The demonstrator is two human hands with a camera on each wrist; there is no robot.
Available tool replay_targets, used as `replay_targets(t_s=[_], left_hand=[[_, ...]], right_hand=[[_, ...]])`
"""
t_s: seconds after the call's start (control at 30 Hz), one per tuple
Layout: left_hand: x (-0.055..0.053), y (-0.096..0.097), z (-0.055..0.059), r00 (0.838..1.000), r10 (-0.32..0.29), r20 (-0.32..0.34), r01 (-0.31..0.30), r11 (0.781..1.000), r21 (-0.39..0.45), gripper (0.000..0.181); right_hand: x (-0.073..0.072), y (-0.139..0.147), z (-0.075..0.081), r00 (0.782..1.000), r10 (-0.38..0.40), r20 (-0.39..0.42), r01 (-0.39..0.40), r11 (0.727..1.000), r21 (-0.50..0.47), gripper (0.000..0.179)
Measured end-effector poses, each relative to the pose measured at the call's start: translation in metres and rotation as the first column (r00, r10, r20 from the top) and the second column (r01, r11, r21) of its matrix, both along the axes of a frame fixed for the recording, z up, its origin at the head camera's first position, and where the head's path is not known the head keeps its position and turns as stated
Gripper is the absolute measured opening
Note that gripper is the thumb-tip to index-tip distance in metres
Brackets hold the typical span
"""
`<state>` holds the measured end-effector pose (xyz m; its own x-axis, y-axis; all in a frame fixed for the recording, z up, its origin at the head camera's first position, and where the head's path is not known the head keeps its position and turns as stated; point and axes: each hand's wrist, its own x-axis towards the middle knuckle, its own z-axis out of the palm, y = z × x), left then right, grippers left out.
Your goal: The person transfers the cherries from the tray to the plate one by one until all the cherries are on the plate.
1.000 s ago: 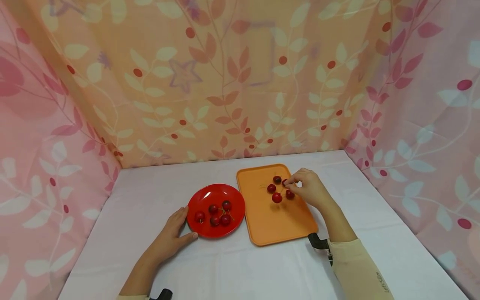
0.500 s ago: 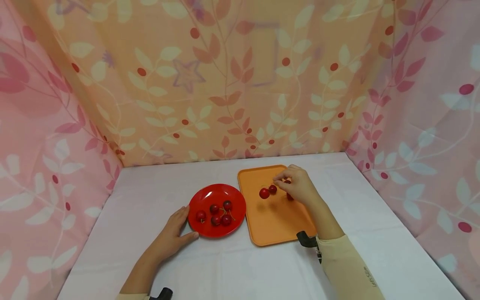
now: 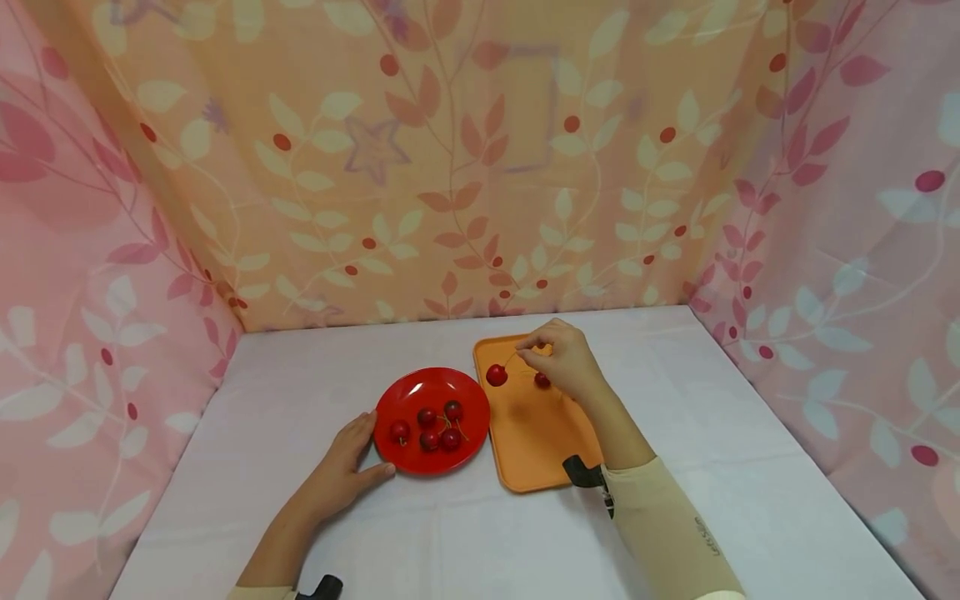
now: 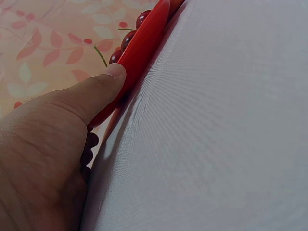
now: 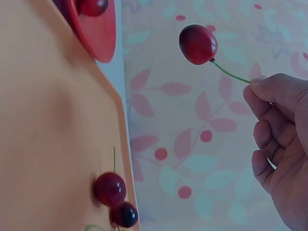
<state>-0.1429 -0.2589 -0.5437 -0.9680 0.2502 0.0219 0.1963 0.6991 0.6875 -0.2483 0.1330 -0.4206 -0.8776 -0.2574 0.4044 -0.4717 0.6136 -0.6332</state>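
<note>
My right hand [image 3: 564, 358] pinches the green stem of a red cherry [image 3: 496, 375] between thumb and fingertip. The cherry hangs above the left part of an orange tray [image 3: 528, 454]. In the right wrist view the held cherry [image 5: 198, 44] shows clear of the tray surface. My left hand [image 3: 337, 467] touches the left rim of a red plate [image 3: 431, 385], fingers at its side and thumb at its lower edge. In the left wrist view the thumb [image 4: 103, 84] lies straight on the rim. Several cherries [image 3: 429, 440] lie on the plate.
Two other cherries [image 5: 110, 189] show on the tray in the right wrist view; my right hand hides part of the tray in the head view. Plate and tray stand side by side on a white cloth [image 3: 442, 542]. Patterned curtains [image 3: 450, 167] enclose the back and sides.
My right hand has moved left across the tray, carrying the cherry by its stem toward the plate. The left hand and the plate have stayed in place.
</note>
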Motion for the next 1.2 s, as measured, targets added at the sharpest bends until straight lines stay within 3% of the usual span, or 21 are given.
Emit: replay_targets(t_s=[0.57,1.07,1.2], left_hand=[[0.000,0.000,0.000,1.000,0.000,-0.002,0.000,1.000,0.004,0.102],[0.000,0.000,0.001,1.000,-0.003,-0.010,0.003,1.000,0.017,0.100],[0.000,0.000,0.000,1.000,0.009,-0.006,-0.008,1.000,0.007,0.101]], right_hand=[[-0.002,-0.059,-0.001,0.999,0.044,-0.030,-0.045,0.998,-0.045,0.004],[-0.006,-0.108,-0.016,0.995,0.065,0.071,-0.061,0.996,-0.061,0.006],[-0.007,-0.119,-0.021,0.995,0.080,0.066,-0.078,0.996,-0.035,0.007]])
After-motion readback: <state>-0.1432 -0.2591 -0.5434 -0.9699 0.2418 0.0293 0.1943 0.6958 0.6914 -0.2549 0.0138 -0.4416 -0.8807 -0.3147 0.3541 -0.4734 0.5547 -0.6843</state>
